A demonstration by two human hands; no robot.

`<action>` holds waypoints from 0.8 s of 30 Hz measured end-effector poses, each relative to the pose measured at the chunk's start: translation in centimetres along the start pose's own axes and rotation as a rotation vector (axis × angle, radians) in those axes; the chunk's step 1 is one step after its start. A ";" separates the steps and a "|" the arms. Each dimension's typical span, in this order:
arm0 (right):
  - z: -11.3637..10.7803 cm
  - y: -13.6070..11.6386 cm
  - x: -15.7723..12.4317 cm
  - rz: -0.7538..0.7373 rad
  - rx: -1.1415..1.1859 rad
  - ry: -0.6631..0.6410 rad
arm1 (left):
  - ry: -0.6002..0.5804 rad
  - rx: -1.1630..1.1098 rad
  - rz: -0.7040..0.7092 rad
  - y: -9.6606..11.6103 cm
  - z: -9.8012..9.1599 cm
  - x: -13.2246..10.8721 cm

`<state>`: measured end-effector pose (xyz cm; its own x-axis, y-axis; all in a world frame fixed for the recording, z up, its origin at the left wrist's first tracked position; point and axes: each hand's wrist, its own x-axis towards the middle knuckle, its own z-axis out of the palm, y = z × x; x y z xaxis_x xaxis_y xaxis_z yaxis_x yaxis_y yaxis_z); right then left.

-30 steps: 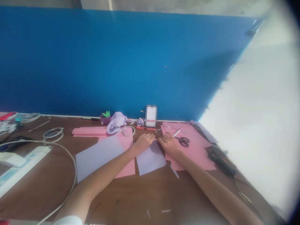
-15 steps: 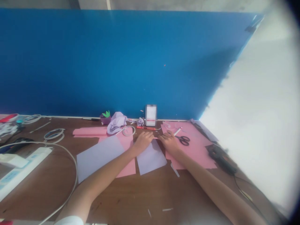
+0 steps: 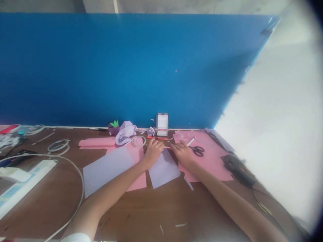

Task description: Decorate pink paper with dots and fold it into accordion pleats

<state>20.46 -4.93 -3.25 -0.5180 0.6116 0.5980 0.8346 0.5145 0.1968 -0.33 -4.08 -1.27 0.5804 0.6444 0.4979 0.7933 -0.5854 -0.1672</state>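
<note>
Left hand (image 3: 154,154) shifted slightly leftward from right hand (image 3: 184,154), baring more pink strip (image 3: 167,147). Both hands closed on strip, one at each end. Strip spans gap between them at far edge of small lilac sheet (image 3: 165,172) on worktop (image 3: 141,215). Scissors (image 3: 199,152) just beside right hand, on pink sheet (image 3: 212,166).

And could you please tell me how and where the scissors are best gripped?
Probably by the black handle loops, from the right: the scissors lie flat on the pink paper, loops pointing right, their other end running toward the right hand.
</note>
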 end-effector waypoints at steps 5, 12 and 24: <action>0.0 0.3 -0.1 -0.012 0.019 -0.045 | 0.009 0.014 -0.005 0.3 -0.2 -0.1; -0.7 -0.1 0.2 0.009 -0.007 -0.038 | -0.030 -0.009 -0.036 -0.1 -0.8 0.1; -0.5 -0.2 0.2 0.017 -0.011 -0.060 | -0.035 -0.057 -0.110 -0.7 -0.6 0.0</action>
<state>20.28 -5.23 -2.77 -0.5140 0.6554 0.5534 0.8452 0.4973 0.1960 -1.00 -4.00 -0.67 0.4969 0.7226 0.4806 0.8416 -0.5364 -0.0636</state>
